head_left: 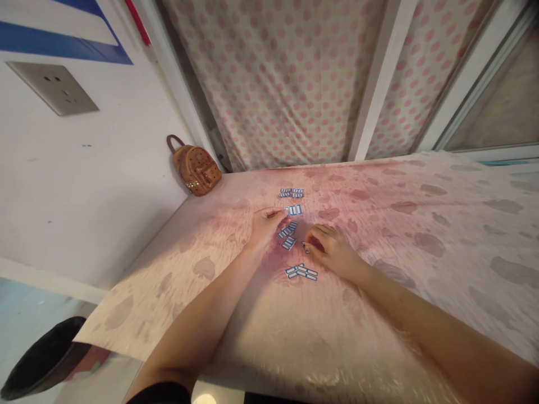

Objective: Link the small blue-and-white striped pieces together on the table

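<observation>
Near the middle of the frame we see two hands, apart from each other. Our left hand has its thumb and forefinger pressed on the edge of some blue-and-white pieces. Our right hand, a little lower and to the right, is curled, with a small piece pinched at its fingertips. Between them we find a middle cluster; a far cluster lies above and a near cluster below, all on the tablecloth. Left of centre, we notice a brown bag.
</observation>
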`<state>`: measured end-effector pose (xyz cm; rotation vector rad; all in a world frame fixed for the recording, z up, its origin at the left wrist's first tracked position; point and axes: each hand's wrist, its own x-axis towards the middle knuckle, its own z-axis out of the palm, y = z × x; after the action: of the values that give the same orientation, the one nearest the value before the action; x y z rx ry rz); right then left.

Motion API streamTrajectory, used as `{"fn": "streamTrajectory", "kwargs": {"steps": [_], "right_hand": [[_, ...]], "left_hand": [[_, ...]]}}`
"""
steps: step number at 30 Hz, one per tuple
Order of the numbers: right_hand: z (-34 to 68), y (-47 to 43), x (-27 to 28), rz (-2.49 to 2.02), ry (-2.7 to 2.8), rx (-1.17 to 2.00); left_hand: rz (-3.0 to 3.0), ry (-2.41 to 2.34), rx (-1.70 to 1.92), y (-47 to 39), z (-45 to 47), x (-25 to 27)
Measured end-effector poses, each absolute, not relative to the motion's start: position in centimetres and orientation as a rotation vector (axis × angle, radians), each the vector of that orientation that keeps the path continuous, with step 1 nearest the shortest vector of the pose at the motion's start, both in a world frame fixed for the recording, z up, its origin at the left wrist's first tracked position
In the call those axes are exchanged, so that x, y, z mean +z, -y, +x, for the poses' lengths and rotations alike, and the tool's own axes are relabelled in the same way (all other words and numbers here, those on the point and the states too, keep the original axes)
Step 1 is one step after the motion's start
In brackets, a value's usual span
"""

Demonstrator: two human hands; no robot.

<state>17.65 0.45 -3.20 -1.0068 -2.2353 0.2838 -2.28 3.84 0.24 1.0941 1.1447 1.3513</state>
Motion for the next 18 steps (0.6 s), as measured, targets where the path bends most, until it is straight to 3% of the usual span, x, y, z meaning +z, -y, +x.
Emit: {"fn": "streamTrajectory", "kwargs": {"steps": [9,18], "right_hand": [[17.8,-0.3,-3.3,-1.043,2.301,0.285],[17.8,1.0,-1.1,-1.089,1.741,0.589]], "left_hand": [[1.182,-1.159,1.279,-3.4,-1.5,-0.3],[1.237,-1.124,1.25,-2.1,-0.2,-0.5]]}}
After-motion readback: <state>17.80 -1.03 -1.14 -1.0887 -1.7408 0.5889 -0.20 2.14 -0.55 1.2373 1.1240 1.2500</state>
